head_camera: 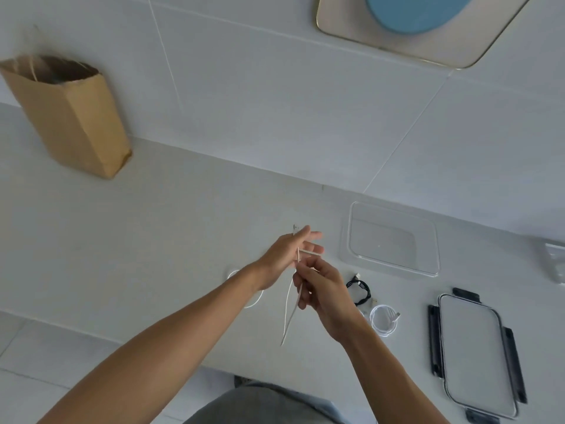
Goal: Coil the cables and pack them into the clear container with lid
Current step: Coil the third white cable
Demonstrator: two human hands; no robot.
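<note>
Near the centre of the frame, the left hand (286, 255) is held out with fingers straight and a white cable (292, 307) wound across them, while the right hand (324, 293) just below it pinches the same cable between curled fingers, its loose end dangling toward the worktop (137, 240). To the right lie the clear container (394, 238), a tangled black cable (360, 290), a coiled white cable (383, 319) and the lid (477, 353) with dark clasps. A brown paper bag (70, 114) stands at upper left.
</note>
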